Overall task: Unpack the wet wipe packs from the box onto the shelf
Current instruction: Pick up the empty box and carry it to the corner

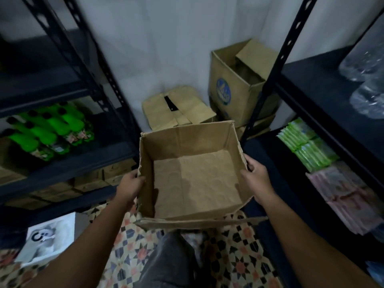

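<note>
An open brown cardboard box (193, 163) is held in front of me above the floor, and its inside shows only bare cardboard. My left hand (131, 183) grips its left wall. My right hand (254, 173) grips its right wall, thumb inside and fingers outside. On the dark shelf (276, 154) at the right lie stacked wet wipe packs: green ones (309, 148) further back and pink ones (345, 196) nearer to me.
A black metal rack at the left holds green bottles (47, 129) and low cardboard cartons. Two more cardboard boxes (178, 109) (234, 84) stand against the white wall ahead. Clear plastic packs (367, 80) lie on the upper right shelf. Patterned tile floor (234, 252) lies below.
</note>
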